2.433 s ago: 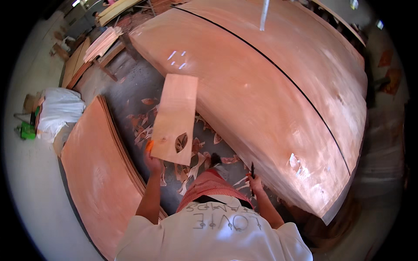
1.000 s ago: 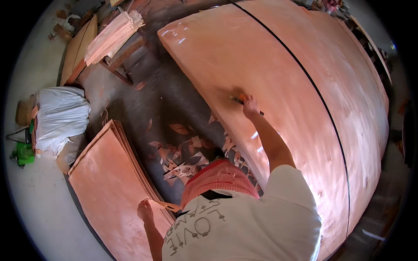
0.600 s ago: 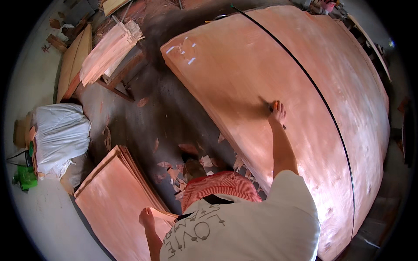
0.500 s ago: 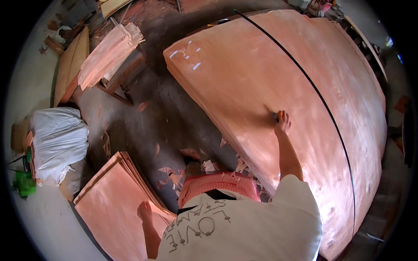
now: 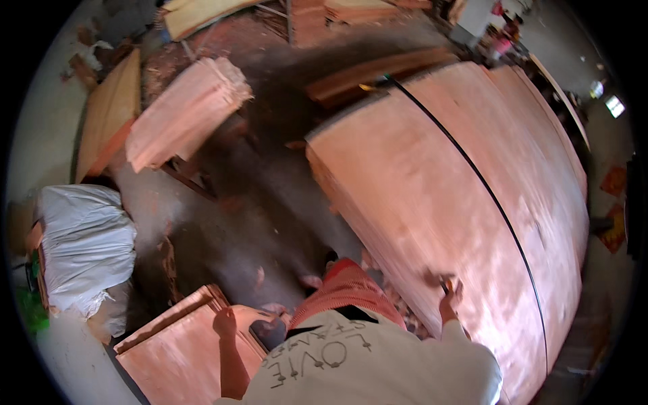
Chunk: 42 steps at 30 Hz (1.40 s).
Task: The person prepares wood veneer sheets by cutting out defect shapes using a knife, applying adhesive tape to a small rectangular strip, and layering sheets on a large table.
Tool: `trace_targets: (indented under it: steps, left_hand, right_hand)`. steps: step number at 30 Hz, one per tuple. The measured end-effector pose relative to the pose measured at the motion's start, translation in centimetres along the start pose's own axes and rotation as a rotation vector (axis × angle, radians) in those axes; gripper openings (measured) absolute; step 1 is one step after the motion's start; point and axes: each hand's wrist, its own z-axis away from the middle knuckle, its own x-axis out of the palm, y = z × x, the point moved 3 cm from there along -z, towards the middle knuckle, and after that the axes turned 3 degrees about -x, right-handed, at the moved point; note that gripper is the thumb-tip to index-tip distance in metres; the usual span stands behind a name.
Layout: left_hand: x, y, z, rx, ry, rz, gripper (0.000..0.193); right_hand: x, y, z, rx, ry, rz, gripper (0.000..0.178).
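A large stack of pinkish wood veneer sheets (image 5: 418, 182) fills the right side. Over its near left part is my right hand (image 5: 451, 304), closed round a small dark tool with an orange part (image 5: 445, 285); its exact kind is too small and blurred to tell. At the lower left lies a smaller pile of veneer sheets (image 5: 175, 351). My left hand (image 5: 224, 322) is at that pile's upper right edge, its fingers blurred but seemingly closed on a loose veneer piece (image 5: 251, 315) that juts out to the right.
A black strap (image 5: 482, 179) runs across the large stack. Another veneer bundle (image 5: 189, 111) rests on a low stand at the upper left. A white sack-covered pile (image 5: 88, 236) stands far left. Veneer scraps (image 5: 398, 297) litter the floor beside my legs. Boards (image 5: 111, 111) lean at the wall.
My right hand has come nearer to me along the large stack with the tool. The view has shifted, showing more of the far floor. My left hand stays at the smaller pile.
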Motion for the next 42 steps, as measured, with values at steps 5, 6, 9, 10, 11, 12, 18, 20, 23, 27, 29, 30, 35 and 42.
trace_targets:
  steps: [5,6,9,10,11,12,18,20,23,27,29,30,35,42]
  left_hand:
    - [-3.9,1.9,-11.1,-0.030,0.071,0.009,0.021]
    - [-5.1,2.1,-14.0,-0.032,0.097,0.010,0.020]
    - [-11.2,2.2,-20.6,-0.129,0.186,-0.001,0.018]
    - [-13.0,2.0,-23.0,-0.165,0.220,-0.017,0.019]
    - [-15.0,1.6,-25.6,-0.202,0.254,-0.026,0.019]
    - [-16.9,0.9,-28.0,-0.208,0.322,-0.058,0.019]
    - [-32.2,5.1,-37.3,-0.276,0.552,-0.162,0.019]
    - [-36.5,9.0,-41.7,-0.133,0.670,-0.190,0.017]
    - [-41.5,12.4,-47.2,0.060,0.836,-0.262,0.013]
    - [-44.8,19.3,-56.8,0.174,0.743,-0.297,0.015]
    - [-43.7,21.0,-64.2,0.188,0.700,-0.314,0.015]
    - [-43.3,23.0,-67.0,0.145,0.566,-0.323,0.015]
    - [-38.9,26.4,-80.6,0.225,0.282,-0.585,0.015]
    - [-34.2,35.8,-92.3,0.375,0.144,-0.560,0.012]
  right_hand:
    - [-0.2,-12.6,-9.2,0.080,0.082,-0.098,0.050]
    - [0.1,-15.6,-12.0,0.053,0.092,-0.111,0.049]
    - [0.8,-25.4,-21.2,-0.069,0.121,-0.203,0.050]
    - [1.1,-28.2,-23.5,-0.084,0.092,-0.177,0.050]
    - [0.8,-30.7,-26.0,-0.102,0.069,-0.148,0.049]
    - [0.4,-32.9,-27.9,-0.105,0.026,-0.146,0.049]
    - [-1.5,-43.2,-36.1,-0.078,-0.104,-0.233,0.053]
    - [0.6,-42.6,-38.0,-0.034,-0.060,-0.180,0.055]
    - [0.0,-45.5,-37.7,0.054,-0.123,-0.168,0.054]
    - [0.6,-46.0,-37.3,0.150,-0.086,-0.090,0.047]
    - [2.6,-45.9,-37.2,0.256,-0.060,-0.046,0.045]
    - [3.2,-46.0,-36.4,0.299,-0.057,-0.014,0.046]
    - [0.1,-53.7,-31.4,0.417,-0.295,0.087,0.048]
    - [3.5,-52.7,-30.5,0.767,0.252,-0.850,0.046]
